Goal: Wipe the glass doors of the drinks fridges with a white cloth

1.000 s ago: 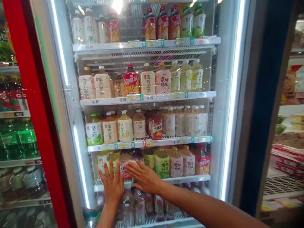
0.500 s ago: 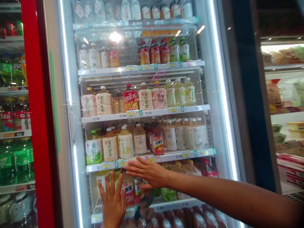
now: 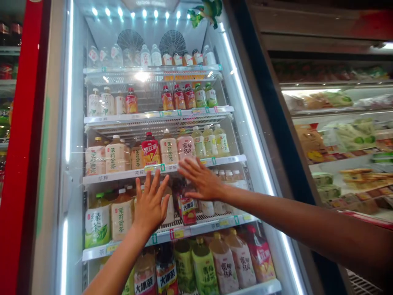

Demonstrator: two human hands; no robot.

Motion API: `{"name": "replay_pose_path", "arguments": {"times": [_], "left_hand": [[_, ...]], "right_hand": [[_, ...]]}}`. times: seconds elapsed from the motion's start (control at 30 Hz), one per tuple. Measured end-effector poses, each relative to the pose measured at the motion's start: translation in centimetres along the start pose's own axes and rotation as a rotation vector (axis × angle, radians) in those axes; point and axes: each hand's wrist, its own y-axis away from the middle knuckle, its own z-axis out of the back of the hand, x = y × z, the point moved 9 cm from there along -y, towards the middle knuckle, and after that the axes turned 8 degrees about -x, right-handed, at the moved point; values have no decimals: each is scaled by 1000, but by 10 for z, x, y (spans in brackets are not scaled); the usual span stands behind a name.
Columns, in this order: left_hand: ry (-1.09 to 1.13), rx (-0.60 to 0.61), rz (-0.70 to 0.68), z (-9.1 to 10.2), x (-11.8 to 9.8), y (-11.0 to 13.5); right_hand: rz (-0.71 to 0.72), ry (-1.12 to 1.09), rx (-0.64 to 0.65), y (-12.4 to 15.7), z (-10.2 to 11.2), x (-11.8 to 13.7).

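A lit drinks cooler stands before me, its shelves point(image 3: 215, 223) lined with bottled teas. My left hand point(image 3: 152, 203) is raised with fingers spread, in front of the shelf that carries a green tea bottle point(image 3: 97, 223) and a jasmine tea bottle point(image 3: 120, 215). To its right, my right hand point(image 3: 201, 180) is stretched out flat, fingers pointing left. It covers part of a dark red iced tea bottle point(image 3: 188, 209) and sits just below a pink peach tea bottle point(image 3: 186, 145). Both hands are empty. Whether either palm touches the glass door, I cannot tell.
A red cabinet edge point(image 3: 23, 164) with more drinks stands at the left. On the right, an open chiller point(image 3: 353, 151) holds packaged food. A door handle point(image 3: 68, 188) runs along the cooler's left side, and a green decoration point(image 3: 207, 14) hangs at the top.
The view has tilted up and shifted right, showing the cooler's top and fans. Both hands have risen to about one shelf higher and remain spread, with a wider gap between them.
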Motion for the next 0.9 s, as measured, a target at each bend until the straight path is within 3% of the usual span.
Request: {"name": "replay_pose_path", "arguments": {"times": [0.07, 0.1, 0.13, 0.23, 0.3, 0.4, 0.47, 0.53, 0.63, 0.7, 0.83, 0.9], "left_hand": [[-10, 3, 23, -12, -4, -21], [-16, 0, 42, -18, -6, -30], [-22, -3, 60, -23, -7, -37], [-38, -29, 75, -31, -12, -45], [-44, -43, 64, -32, -14, -45], [-54, -49, 54, -31, -13, -41], [-61, -47, 49, -31, -13, -40], [-61, -41, 50, -31, -13, -41], [-54, -29, 51, -32, -13, -42], [-52, -21, 49, -32, -13, -42], [-56, -35, 46, -30, -13, -42], [-58, -49, 44, -29, -13, -42]], "right_hand": [[-224, 79, -79, -1, 14, -36], [-256, 91, -102, 2, 18, -40], [-216, 81, -102, 7, 19, -34], [98, 7, -21, 24, 14, -1], [189, -6, 5, 24, 15, -7], [-44, 70, -84, 0, 27, -60], [-225, 114, -149, -9, 30, -77], [-199, 87, -138, -6, 22, -55], [82, -17, -23, 9, 8, -3], [162, -41, 19, 10, 10, -4], [-185, 82, -67, -17, 31, -81], [-286, 124, -97, -14, 36, -88]]}}
